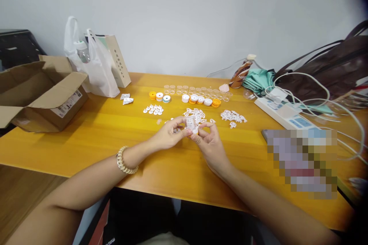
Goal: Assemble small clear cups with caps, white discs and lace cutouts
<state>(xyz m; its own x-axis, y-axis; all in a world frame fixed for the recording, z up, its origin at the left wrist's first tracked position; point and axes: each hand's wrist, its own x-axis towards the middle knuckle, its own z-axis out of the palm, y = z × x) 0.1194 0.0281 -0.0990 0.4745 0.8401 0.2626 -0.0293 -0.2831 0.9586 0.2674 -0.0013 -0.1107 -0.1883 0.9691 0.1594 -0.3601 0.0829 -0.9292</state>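
Note:
My left hand [169, 134] and my right hand [209, 142] meet over the middle of the yellow table [94, 134]. Together they pinch a small clear plastic cup with an orange base [191, 124]. The fingers of both hands are curled round it. Behind them lie heaps of small white flat parts [195, 114], another white heap [232, 116] to the right, and white pegs [154, 109] to the left. Further back stand round orange and white caps [200, 100] and a row of clear cups [195, 90]. A beaded bracelet [125, 160] sits on my left wrist.
An open cardboard box [43, 95] stands at the left edge. A white plastic bag [94, 65] and a paper bag [119, 61] lean at the back wall. At the right lie a white power strip [284, 113] with cables, a green cloth [260, 80], a bottle [241, 72] and a brown bag [330, 69].

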